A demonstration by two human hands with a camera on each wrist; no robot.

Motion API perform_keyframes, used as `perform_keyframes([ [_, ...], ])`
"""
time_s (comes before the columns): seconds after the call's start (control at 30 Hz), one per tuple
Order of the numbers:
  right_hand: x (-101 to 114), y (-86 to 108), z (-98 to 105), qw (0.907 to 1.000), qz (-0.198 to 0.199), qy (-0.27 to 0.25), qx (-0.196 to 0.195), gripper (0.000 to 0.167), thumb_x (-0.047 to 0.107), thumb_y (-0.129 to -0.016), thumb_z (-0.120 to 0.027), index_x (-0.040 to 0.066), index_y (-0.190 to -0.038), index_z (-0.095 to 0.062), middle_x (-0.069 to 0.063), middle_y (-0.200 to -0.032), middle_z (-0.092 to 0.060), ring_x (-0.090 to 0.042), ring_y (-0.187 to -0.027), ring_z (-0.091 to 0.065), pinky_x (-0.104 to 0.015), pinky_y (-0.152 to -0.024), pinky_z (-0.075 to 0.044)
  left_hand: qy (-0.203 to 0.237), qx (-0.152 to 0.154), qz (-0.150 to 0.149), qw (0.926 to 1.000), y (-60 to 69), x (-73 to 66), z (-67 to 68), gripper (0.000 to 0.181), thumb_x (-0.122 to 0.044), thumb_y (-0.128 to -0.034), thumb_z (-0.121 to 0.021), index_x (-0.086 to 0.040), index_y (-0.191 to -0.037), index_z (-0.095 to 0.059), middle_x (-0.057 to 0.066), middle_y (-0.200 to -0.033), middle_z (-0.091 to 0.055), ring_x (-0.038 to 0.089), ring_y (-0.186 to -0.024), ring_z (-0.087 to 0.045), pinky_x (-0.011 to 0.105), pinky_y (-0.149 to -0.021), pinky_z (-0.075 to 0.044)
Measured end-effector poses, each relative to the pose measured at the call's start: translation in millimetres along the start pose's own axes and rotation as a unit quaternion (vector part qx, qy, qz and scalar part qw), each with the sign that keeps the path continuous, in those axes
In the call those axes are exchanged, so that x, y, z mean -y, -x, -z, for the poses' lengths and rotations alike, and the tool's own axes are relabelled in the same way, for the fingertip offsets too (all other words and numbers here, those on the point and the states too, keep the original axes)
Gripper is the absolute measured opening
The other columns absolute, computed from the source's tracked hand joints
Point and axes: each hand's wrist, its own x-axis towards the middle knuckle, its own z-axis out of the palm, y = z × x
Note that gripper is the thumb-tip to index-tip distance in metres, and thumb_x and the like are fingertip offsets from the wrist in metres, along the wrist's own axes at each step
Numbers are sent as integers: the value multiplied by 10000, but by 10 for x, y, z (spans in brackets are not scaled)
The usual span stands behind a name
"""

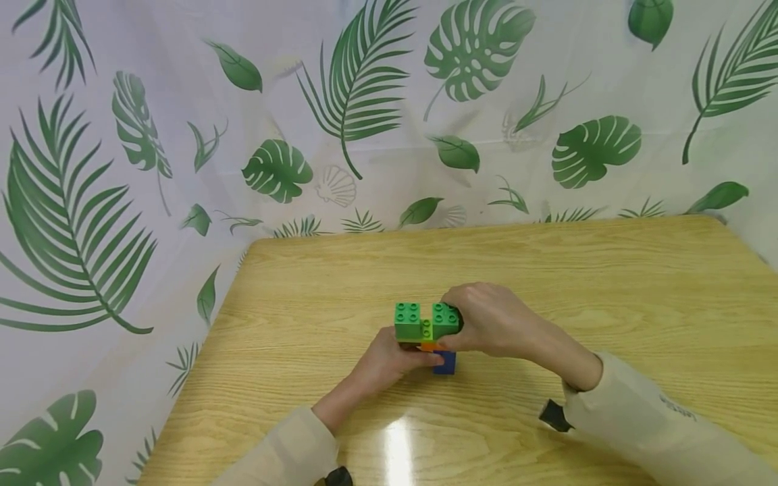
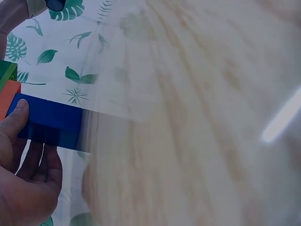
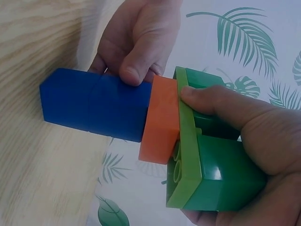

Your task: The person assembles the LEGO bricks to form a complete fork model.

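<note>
A block build stands between both hands in the middle of the table. Its lower part is a column of blue bricks (image 3: pixel 94 103). An orange brick (image 3: pixel 162 117) joins the column to a light green plate (image 3: pixel 187 150), which carries two green bricks (image 3: pixel 225 174) with a gap between them. My left hand (image 1: pixel 385 361) pinches the upper blue part between thumb and fingers. From the right, my right hand (image 1: pixel 489 320) grips the green bricks, its thumb pressed on the light green plate. Whether the column's lower end touches the table cannot be told.
The wooden table (image 1: pixel 292 290) reaches back to a white curtain (image 1: pixel 389 182) printed with green leaves. A dark strap end (image 1: pixel 554 415) hangs at the right sleeve, and another dark piece (image 1: pixel 339 476) sits by the left sleeve. Light glares off the tabletop near the front.
</note>
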Motion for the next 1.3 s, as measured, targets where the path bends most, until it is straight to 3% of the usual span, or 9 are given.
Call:
perform_keyframes([
  [0.37,1,-6,1,10000,-4,3,-1,293,274,-765,-914,105,-890,-710,78,-771,-626,-66,-644,-515,-260,-571,-453,134,-15,45,9999,-6,28,-7,406,-116,-925,-798,-112,-1312,-675,23,-1201,-717,140,-1041,-671,275,-884,-534],
  [0.73,1,-11,-17,10000,-50,45,-3,320,272,-751,-929,89,-917,-726,70,-793,-648,-65,-659,-534,-253,-592,-472,316,126,49,9994,3,52,16,423,-91,-935,-781,-155,-1335,-661,-1,-1232,-703,154,-1086,-666,302,-910,-538],
  [1.3,1,-29,-31,10000,-23,37,59,373,306,-761,-933,72,-981,-742,60,-835,-675,-62,-681,-549,-254,-604,-485,251,92,267,9993,75,42,111,352,-138,-954,-767,-117,-1297,-691,9,-1212,-720,171,-1115,-675,354,-982,-517],
])
